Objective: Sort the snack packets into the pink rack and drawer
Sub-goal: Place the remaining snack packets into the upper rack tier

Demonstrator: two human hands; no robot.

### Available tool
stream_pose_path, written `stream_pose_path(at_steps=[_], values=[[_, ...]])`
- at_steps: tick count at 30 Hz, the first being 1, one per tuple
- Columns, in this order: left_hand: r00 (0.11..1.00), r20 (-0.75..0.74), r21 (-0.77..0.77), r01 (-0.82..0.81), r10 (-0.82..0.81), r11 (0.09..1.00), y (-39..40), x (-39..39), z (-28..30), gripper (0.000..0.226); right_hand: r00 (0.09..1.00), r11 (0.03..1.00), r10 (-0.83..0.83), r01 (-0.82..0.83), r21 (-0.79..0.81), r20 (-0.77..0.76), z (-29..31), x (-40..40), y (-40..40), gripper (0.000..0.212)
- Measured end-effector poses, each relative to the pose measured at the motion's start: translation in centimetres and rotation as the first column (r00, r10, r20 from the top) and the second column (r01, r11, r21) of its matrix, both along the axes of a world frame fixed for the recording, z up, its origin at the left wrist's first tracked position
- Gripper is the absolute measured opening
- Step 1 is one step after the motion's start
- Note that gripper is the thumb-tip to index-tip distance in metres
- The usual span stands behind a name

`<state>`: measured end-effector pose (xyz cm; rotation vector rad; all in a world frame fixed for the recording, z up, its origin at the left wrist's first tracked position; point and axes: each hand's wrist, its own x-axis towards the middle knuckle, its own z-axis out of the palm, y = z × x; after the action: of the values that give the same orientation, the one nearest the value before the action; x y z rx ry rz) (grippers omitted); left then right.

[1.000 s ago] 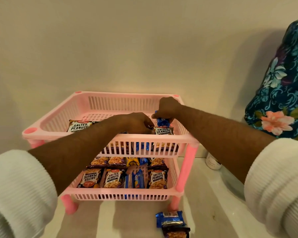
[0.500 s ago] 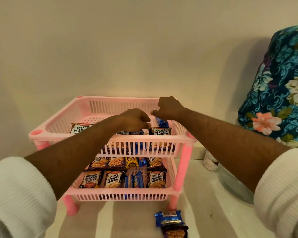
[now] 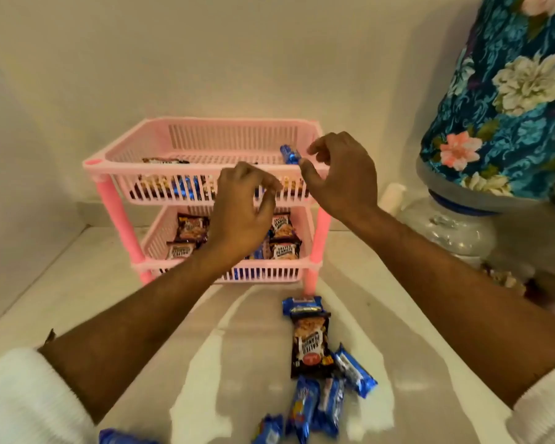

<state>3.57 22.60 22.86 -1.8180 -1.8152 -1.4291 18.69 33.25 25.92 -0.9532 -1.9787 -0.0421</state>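
The pink two-tier rack (image 3: 98, 162) stands against the wall. Its top tier holds salted peanut packets (image 3: 161, 161) and blue packets (image 3: 183, 187). The lower tier (image 3: 263, 274) holds more peanut packets (image 3: 284, 249). One blue packet (image 3: 289, 154) stands upright at the top tier's right side. My right hand (image 3: 340, 177) hovers just right of it with fingers spread, the thumb tip beside the packet. My left hand (image 3: 241, 209) floats in front of the rack, loosely curled and holding nothing. On the floor lie a peanut packet (image 3: 310, 344) and several blue packets (image 3: 353, 370).
A large clear water jar (image 3: 449, 225) under a blue floral cloth (image 3: 500, 100) stands right of the rack, with a small white container (image 3: 393, 195) between them. One blue packet (image 3: 122, 439) lies at the bottom edge, left. A pale wall backs the rack.
Both hands have pulled back out of the top tier toward me. The right hand has let go of the blue packet. The view has tilted down, showing more loose packets on the floor.
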Motion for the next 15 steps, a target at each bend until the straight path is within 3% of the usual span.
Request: stream_pose_path(at_steps=[4, 8, 12, 15], values=[[0.991, 0.013, -0.109, 0.136, -0.135, 0.985, -2.1, 2.7, -7.5, 0.011, 1.0, 0.998, 0.01, -0.009, -0.058, 0.024, -6.0, 4.0, -4.7, 0.017], [0.976, 0.072, -0.407, 0.217, -0.206, 0.887, -1.8, 3.8, -15.1, 0.015, 0.998, 0.942, 0.042, -0.027, -0.334, 0.036, -14.1, 7.0, -7.9, 0.016], [0.986, 0.113, -0.694, 0.169, -0.126, 0.7, -0.1, 3.9, -19.9, 0.032, 0.981, 0.674, 0.042, 0.113, -0.73, 0.191, -21.2, 8.4, -9.1, 0.038], [0.987, 0.106, -0.782, 0.16, -0.124, 0.602, 1.2, 4.3, -21.6, 0.04, 0.954, 0.549, 0.04, 0.228, -0.804, 0.298, -24.0, 8.3, -9.5, 0.056]])
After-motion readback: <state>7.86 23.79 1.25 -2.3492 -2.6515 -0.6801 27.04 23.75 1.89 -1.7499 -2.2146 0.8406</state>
